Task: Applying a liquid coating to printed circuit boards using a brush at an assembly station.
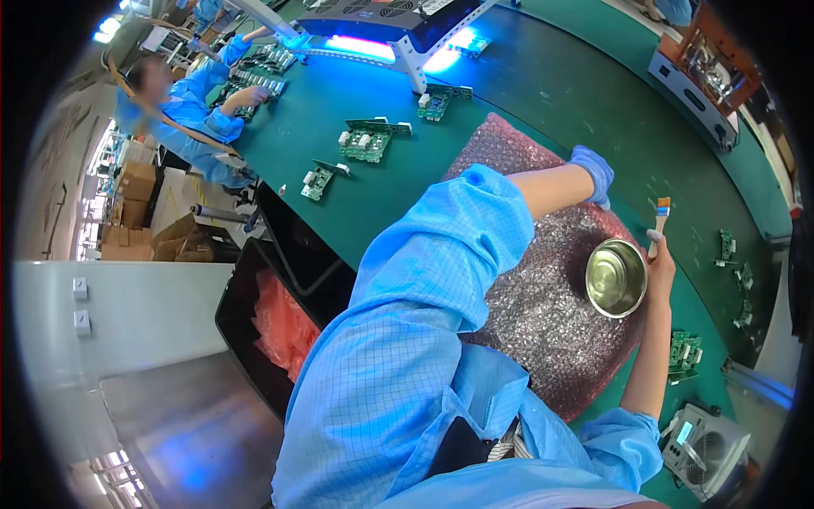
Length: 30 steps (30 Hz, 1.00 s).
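My left hand, in a blue glove, reaches across to the far right edge of a sheet of pinkish bubble wrap. Its fingers are mostly turned out of sight, so whether they grip anything is unclear. My bare right hand is closed on a small flat brush with its bristles pointing up and away. Against the palm side of that hand is a round metal cup, its open mouth facing up above the bubble wrap. How much the hand supports the cup is hidden.
Small green circuit boards lie on the green table, with others at the right. A blue-lit fan unit stands at the back. A black bin holds pink plastic. A co-worker handles boards at far left.
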Each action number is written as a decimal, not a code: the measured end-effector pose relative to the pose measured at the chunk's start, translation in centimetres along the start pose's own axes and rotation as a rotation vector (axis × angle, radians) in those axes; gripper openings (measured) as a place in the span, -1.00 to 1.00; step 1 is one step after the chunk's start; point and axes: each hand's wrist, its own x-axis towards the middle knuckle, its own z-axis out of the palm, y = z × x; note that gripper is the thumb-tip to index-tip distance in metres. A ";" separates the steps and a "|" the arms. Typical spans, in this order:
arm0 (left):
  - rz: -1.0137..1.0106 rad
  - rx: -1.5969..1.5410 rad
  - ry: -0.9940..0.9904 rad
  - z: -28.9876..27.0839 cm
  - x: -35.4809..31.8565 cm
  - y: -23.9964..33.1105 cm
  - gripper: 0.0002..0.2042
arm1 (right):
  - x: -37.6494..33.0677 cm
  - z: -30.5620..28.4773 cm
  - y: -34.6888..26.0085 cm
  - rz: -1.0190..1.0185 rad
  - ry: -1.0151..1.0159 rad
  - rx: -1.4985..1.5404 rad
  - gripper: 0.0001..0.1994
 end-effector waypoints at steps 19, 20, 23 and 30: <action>-0.223 -0.107 0.833 4.5 -4.8 -14.8 -0.73 | -0.4 0.9 1.2 -0.222 0.377 -0.288 -0.67; -0.211 -0.098 0.895 4.5 -5.0 -14.7 -0.78 | -0.9 0.6 1.1 -0.232 0.403 -0.283 -0.70; 0.121 -0.072 1.110 5.9 -6.5 -13.0 -0.80 | -2.2 -0.2 1.5 -0.247 0.458 -0.268 -0.72; 0.177 -0.184 0.715 11.0 -6.3 -12.1 -0.73 | -5.3 -0.7 1.7 -0.161 0.420 -0.267 -0.70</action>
